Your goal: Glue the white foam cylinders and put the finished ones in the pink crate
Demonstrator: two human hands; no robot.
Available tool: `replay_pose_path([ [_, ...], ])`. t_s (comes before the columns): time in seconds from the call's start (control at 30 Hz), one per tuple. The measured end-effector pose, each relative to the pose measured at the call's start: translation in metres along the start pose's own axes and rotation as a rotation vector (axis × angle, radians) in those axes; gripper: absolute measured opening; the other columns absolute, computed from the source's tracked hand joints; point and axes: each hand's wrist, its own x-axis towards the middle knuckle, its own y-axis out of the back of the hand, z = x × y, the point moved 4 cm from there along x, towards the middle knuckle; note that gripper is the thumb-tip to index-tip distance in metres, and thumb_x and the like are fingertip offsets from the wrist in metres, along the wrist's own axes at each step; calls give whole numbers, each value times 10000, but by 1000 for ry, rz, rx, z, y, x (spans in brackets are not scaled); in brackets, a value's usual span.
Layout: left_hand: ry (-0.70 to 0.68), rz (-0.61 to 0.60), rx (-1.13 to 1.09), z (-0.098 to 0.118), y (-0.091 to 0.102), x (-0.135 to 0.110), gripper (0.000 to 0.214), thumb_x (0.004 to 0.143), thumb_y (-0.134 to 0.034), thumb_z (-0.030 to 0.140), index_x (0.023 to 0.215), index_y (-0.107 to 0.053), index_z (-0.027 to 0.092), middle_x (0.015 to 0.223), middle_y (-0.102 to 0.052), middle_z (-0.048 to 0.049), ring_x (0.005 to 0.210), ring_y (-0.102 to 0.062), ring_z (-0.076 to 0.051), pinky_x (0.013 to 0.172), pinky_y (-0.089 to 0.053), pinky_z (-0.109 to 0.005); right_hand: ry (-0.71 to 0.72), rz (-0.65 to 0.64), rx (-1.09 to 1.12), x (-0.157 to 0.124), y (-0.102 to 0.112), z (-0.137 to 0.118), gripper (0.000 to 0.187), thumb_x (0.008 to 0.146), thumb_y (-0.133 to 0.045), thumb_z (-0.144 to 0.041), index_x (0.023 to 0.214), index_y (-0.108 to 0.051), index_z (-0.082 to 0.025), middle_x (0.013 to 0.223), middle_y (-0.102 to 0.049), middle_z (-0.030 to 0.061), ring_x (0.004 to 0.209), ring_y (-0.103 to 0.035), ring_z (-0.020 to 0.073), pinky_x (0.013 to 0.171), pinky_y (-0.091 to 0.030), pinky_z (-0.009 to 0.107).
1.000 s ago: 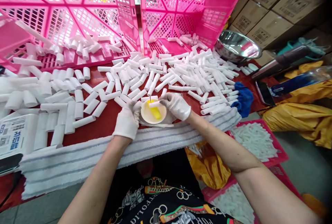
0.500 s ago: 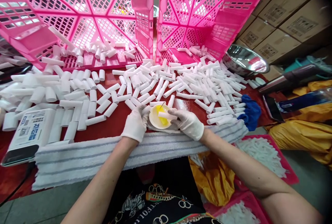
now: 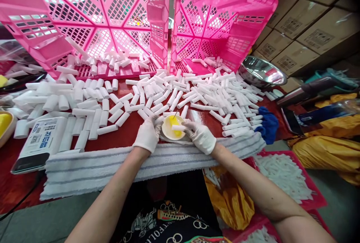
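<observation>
A small white dish with yellow paste sits on the red table just past a striped white towel. My left hand, in a white glove, is closed against the dish's left rim. A thin stick rises from the dish beside its fingers. My gloved right hand is closed on a short white tube and holds it over the dish's right side. Many white tubes lie scattered on the table beyond the hands.
Two pink lattice crates lie tipped on their sides at the back, tubes spilling out. A steel bowl and blue cloth sit to the right. A white box lies left. Pink trays of white pieces stand low right.
The view has tilted up and back a little. My right hand has drawn the white tube slightly across the dish; my left hand stays at the dish's rim.
</observation>
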Motion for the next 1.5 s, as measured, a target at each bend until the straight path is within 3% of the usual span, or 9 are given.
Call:
replay_pose_path([
  [0.27, -24, 4, 7, -3, -2, 0, 423, 843, -447, 430, 1154, -536, 158, 1071, -652, -116, 979, -625, -233, 876, -470, -325, 136, 35, -202, -4, 10, 2, 264, 729, -658, -358, 938, -696, -200, 889, -653, 72, 805, -619, 217, 789, -504, 378],
  [0.37, -42, 4, 7, -4, -4, 0, 417, 843, -451, 421, 1160, -535, 164, 1067, -654, -117, 982, -624, -233, 880, -467, -326, 131, 27, -163, -7, 11, -4, 288, 774, -612, -323, 1037, -667, -218, 933, -651, 74, 830, -617, 197, 808, -501, 360],
  [0.57, -31, -2, -7, -7, -4, 1, 409, 834, -464, 413, 1159, -531, 174, 1007, -660, -113, 914, -634, -247, 836, -484, -370, 60, 104, -44, -15, 8, -11, 149, 702, -673, -356, 784, -662, -232, 859, -623, 45, 763, -604, 174, 738, -518, 333],
  [0.73, 12, 70, -270, -1, 10, -7, 421, 767, -578, 395, 1112, -547, 156, 1047, -644, -92, 936, -623, -195, 876, -481, -330, -16, 131, 110, -28, 21, -25, 287, 668, -703, -415, 833, -591, -208, 857, -618, 43, 764, -612, 159, 698, -515, 292],
  [0.97, -111, -197, -451, 45, 11, -53, 337, 705, -651, 431, 940, -628, 191, 915, -684, -38, 842, -635, -167, 802, -507, -272, -310, 129, 420, -37, 25, -43, 404, 715, -604, -568, 825, -525, -188, 489, -464, -59, 357, -370, 65, 335, -265, 199],
  [1.07, -108, -236, -384, 54, 11, -66, 358, 715, -635, 449, 956, -632, 184, 867, -684, -39, 777, -628, -162, 724, -501, -259, -264, 150, 193, -41, 27, -52, 399, 739, -564, -578, 780, -551, -181, 504, -493, -32, 384, -408, 81, 366, -308, 216],
  [1.2, -34, -322, -337, 58, 0, -76, 482, 865, -343, 527, 836, -652, 158, 634, -634, -32, 552, -558, -140, 519, -422, -253, 50, 148, -350, -53, 26, -70, 406, 812, -455, -534, 645, -597, -192, 581, -564, 42, 549, -528, 146, 528, -403, 269],
  [1.33, 38, -176, -155, 61, -14, -82, 557, 902, -225, 463, 701, -646, 158, 648, -659, -80, 594, -597, -175, 554, -420, -277, 260, 210, -632, -64, 19, -80, 415, 828, -394, -436, 536, -566, -197, 546, -548, 98, 571, -529, 194, 575, -383, 329],
  [1.5, -88, 75, 150, 77, -21, -94, 529, 921, -196, 363, 748, -658, 170, 659, -672, -99, 582, -608, -178, 556, -394, -275, 27, 334, -535, -70, 16, -67, 506, 912, -241, -397, 566, -544, -186, 570, -600, 121, 520, -547, 203, 531, -392, 336],
])
